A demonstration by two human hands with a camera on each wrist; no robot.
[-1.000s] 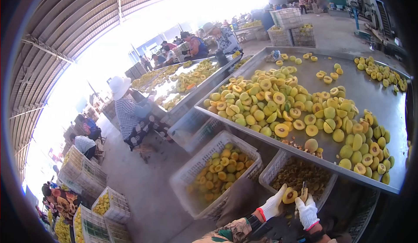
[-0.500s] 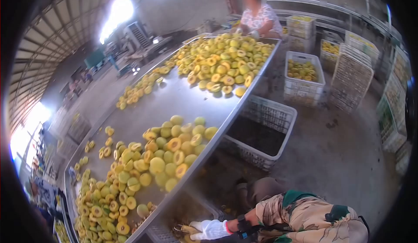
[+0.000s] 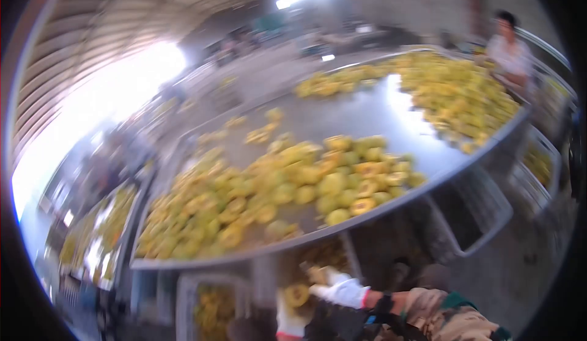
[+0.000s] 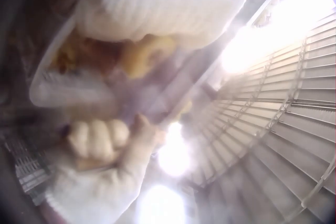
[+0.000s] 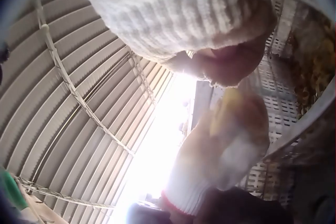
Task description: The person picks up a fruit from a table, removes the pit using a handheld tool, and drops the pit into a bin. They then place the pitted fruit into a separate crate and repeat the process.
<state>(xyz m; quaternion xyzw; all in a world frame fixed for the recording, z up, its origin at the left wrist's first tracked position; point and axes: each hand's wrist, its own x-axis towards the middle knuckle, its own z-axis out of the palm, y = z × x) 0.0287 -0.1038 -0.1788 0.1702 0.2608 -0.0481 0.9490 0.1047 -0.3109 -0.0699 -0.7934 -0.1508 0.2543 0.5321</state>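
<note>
My left hand (image 3: 290,321), in a white glove with a red cuff, holds a yellow peach half (image 3: 298,295), cut face showing. To its right, my gloved right hand (image 3: 342,292) grips a small tan-handled tool (image 3: 316,274), its tip blurred. In the left wrist view, the right hand's fingers (image 4: 97,139) are curled round the handle, while the peach half (image 4: 149,55) shows below the left glove. The right wrist view has the two hands close together, with a yellow bit of the peach (image 5: 227,109) at the left hand.
A metal table (image 3: 361,112) piled with peach halves (image 3: 232,200) stands before me, its raised edge just beyond my hands. Under that edge are a crate of pits (image 3: 327,252) and a crate of peaches (image 3: 214,307). Another person (image 3: 512,57) is at the far right end.
The head view swung right to the table's far end, then partly back left, blurring the scene. Both hands are in view again, the left still holding a peach half, the right the tool.
</note>
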